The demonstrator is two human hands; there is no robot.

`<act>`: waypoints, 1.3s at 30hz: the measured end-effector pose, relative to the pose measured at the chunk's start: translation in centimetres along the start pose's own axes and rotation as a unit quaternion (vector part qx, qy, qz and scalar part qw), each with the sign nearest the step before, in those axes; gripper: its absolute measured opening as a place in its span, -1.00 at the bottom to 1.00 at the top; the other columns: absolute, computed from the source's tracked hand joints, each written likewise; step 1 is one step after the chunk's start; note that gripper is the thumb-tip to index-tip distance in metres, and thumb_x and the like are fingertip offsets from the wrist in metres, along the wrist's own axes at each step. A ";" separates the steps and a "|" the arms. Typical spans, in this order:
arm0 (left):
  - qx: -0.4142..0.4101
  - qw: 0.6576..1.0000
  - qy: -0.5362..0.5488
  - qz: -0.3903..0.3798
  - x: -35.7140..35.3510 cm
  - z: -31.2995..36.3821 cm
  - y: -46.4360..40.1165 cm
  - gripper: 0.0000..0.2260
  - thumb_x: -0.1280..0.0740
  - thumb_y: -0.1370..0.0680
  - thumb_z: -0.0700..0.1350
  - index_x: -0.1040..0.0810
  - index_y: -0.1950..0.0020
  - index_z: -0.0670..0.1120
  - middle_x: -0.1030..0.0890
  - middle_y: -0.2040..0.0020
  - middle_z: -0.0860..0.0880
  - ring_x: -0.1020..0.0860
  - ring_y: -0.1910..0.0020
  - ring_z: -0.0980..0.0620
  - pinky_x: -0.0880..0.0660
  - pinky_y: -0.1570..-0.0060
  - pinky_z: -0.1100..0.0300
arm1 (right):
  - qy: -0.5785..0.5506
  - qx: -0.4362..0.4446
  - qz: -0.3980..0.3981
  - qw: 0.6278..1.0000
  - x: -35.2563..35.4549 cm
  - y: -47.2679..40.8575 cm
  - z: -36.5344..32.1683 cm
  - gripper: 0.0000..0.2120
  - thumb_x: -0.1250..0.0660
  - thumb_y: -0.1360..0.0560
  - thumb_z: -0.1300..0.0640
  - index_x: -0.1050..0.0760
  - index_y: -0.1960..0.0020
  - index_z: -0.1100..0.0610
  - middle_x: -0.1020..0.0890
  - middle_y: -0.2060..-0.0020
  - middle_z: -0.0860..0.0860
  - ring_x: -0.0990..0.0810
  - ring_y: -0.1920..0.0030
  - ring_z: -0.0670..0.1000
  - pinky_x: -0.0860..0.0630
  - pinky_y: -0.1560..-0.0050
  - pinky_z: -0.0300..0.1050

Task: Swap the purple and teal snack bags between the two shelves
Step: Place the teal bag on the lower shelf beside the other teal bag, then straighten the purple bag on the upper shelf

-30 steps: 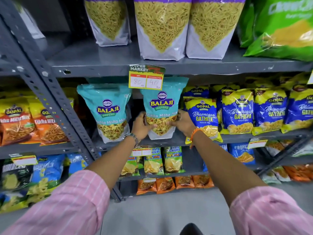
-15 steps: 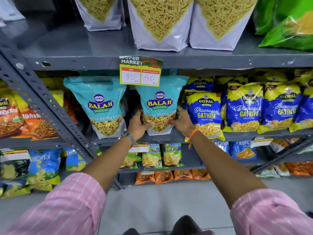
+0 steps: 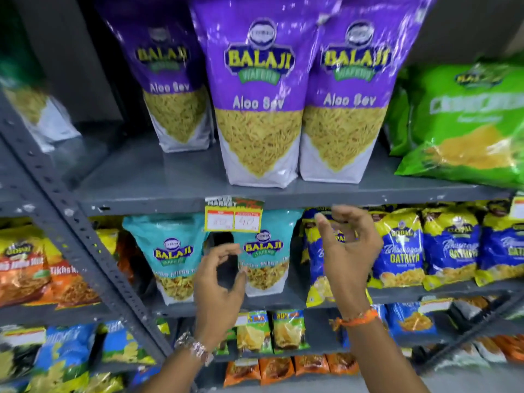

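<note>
Raising both bare hands before the grey metal shelving, we hold nothing: our left hand (image 3: 219,276) curls loosely open just in front of the right-hand teal Balaji snack bag (image 3: 265,251), and our right hand (image 3: 347,245) spreads open near the blue-and-yellow Gathiya packets (image 3: 402,251). Two teal bags stand upright on the lower grey shelf (image 3: 283,303), the other teal bag (image 3: 173,256) to the left. A yellow price tag (image 3: 234,215) hangs from the upper grey shelf (image 3: 175,177), where three purple Aloo Sev bags (image 3: 259,89) stand. The tag's figures are blurred; the green packet (image 3: 467,129) runs off the right edge.
</note>
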State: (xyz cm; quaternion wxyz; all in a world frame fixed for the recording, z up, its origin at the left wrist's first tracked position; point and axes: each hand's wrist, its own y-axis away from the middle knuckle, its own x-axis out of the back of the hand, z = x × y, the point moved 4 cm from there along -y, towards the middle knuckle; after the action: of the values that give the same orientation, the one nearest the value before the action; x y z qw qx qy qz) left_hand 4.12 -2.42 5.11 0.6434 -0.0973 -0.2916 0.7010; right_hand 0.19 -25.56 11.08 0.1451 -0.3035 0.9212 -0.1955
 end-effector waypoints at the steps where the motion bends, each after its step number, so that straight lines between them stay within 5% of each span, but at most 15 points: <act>1: -0.026 0.999 0.024 0.031 0.7 2.2 -1.4 -0.63 -0.46 -0.47 -0.28 -0.56 -0.14 0.13 -0.65 -0.10 0.19 -0.62 -0.15 0.14 -0.52 -0.22 0.27 | -0.006 0.024 -0.010 1.000 -0.6 -0.9 -2.2 -0.78 -0.54 -0.41 0.22 -0.58 -0.02 0.18 -0.66 0.08 0.02 -0.66 0.09 0.01 -0.64 -0.03 0.03; 4: -0.070 0.988 0.097 0.093 2.4 7.7 -6.5 -0.65 -0.44 -0.47 -0.26 -0.51 -0.13 0.12 -0.63 -0.08 0.23 -0.62 -0.13 0.14 -0.50 -0.24 0.25 | 0.005 0.071 -0.086 0.994 -3.0 -3.0 -6.6 -0.70 -0.51 -0.44 0.12 -0.55 -0.13 0.13 -0.65 -0.05 -0.02 -0.65 -0.06 -0.03 -0.60 -0.10 -0.11; 8: -0.039 0.991 0.109 0.065 3.0 10.2 -14.0 -0.45 -0.51 -0.40 -0.04 -0.36 -0.31 0.04 -0.54 -0.25 0.02 -0.53 -0.25 0.15 -0.40 -0.31 0.32 | 0.059 0.088 -0.181 0.978 -6.7 -4.2 -8.2 -0.63 -0.46 -0.50 0.07 -0.46 -0.25 0.08 -0.57 -0.14 -0.05 -0.58 -0.15 -0.06 -0.49 -0.18 -0.29; 12: 0.051 0.991 0.110 -0.056 1.5 8.3 -19.6 0.00 -0.64 -0.19 0.24 -0.20 -0.47 0.04 -0.43 -0.49 -0.02 -0.44 -0.47 0.00 -0.35 -0.49 0.01 | 0.115 0.119 -0.175 0.970 -8.7 -4.3 -8.2 -0.55 -0.36 -0.49 0.00 -0.44 -0.32 0.16 -0.59 -0.21 0.06 -0.56 -0.24 0.08 -0.51 -0.27 0.09; 18: 0.049 0.982 0.101 -0.153 -0.1 8.5 -20.6 -0.17 -0.63 -0.35 -0.03 -0.28 -0.50 -0.06 -0.46 -0.46 -0.07 -0.45 -0.44 -0.02 -0.40 -0.46 0.00 | 0.161 0.105 -0.186 0.964 -10.1 -3.4 -8.5 -0.42 -0.33 -0.54 0.04 -0.28 -0.45 0.27 -0.46 -0.37 0.21 -0.40 -0.40 0.18 -0.37 -0.40 0.17; 21: 0.039 0.983 0.120 -0.133 0.1 8.6 -20.4 -0.31 -0.61 -0.38 -0.18 -0.37 -0.43 -0.10 -0.56 -0.35 -0.07 -0.56 -0.29 0.05 -0.52 -0.33 0.11 | 0.186 0.107 -0.193 0.957 -10.5 -3.9 -8.7 -0.38 -0.36 -0.55 0.14 -0.19 -0.51 0.28 -0.39 -0.38 0.20 -0.33 -0.41 0.14 -0.23 -0.44 -0.14; 24: 0.037 0.981 0.131 -0.135 0.4 8.8 -19.9 -0.33 -0.63 -0.35 -0.17 -0.41 -0.39 -0.07 -0.64 -0.27 -0.02 -0.60 -0.24 0.10 -0.56 -0.20 0.24 | 0.203 0.108 -0.185 0.956 -10.7 -4.1 -9.2 -0.38 -0.37 -0.54 0.20 -0.19 -0.52 0.26 -0.41 -0.34 0.20 -0.36 -0.35 0.14 -0.19 -0.20 -0.34; 27: 0.034 0.982 0.133 -0.127 1.6 8.7 -19.6 -0.34 -0.64 -0.34 -0.13 -0.45 -0.38 -0.04 -0.65 -0.26 -0.02 -0.61 -0.26 0.07 -0.55 -0.25 0.11 | 0.207 0.124 -0.176 0.954 -11.2 -3.8 -9.9 -0.39 -0.39 -0.52 0.20 -0.24 -0.50 0.20 -0.44 -0.30 0.18 -0.40 -0.31 0.15 -0.28 -0.19 -0.20; 32: 0.028 0.988 0.127 -0.084 6.0 8.1 -19.5 -0.37 -0.67 -0.28 -0.04 -0.51 -0.29 0.05 -0.69 -0.19 0.08 -0.64 -0.11 0.26 -0.56 -0.11 0.30 | 0.186 0.142 -0.193 0.953 -14.3 -2.3 -10.9 -0.46 -0.44 -0.49 0.14 -0.36 -0.42 0.15 -0.52 -0.23 0.13 -0.45 -0.30 0.14 -0.35 -0.20 -0.13; 35: 0.025 0.992 0.115 -0.055 9.0 7.4 -19.8 -0.43 -0.63 -0.34 -0.17 -0.52 -0.30 -0.06 -0.70 -0.18 -0.02 -0.65 -0.04 0.28 -0.58 -0.03 0.35 | 0.156 0.138 -0.228 0.951 -16.8 -0.9 -11.9 -0.49 -0.44 -0.50 0.14 -0.37 -0.40 0.12 -0.52 -0.18 0.12 -0.46 -0.23 0.10 -0.31 -0.06 -0.23; 39: 0.029 0.994 0.099 -0.035 11.9 6.4 -19.8 -0.48 -0.55 -0.42 -0.31 -0.47 -0.33 -0.18 -0.67 -0.21 -0.14 -0.64 0.04 0.34 -0.60 -0.03 0.36 | 0.141 0.122 -0.273 0.944 -19.8 0.4 -12.1 -0.49 -0.46 -0.48 0.12 -0.40 -0.37 0.13 -0.55 -0.18 0.12 -0.50 -0.22 0.13 -0.37 -0.12 -0.14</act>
State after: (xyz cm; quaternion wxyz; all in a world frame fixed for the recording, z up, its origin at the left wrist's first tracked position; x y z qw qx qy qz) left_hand 15.72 7.23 23.70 0.6958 -0.1374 -0.2095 0.6731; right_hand 10.61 -9.78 24.51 -0.0089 -0.4927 0.7832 -0.3793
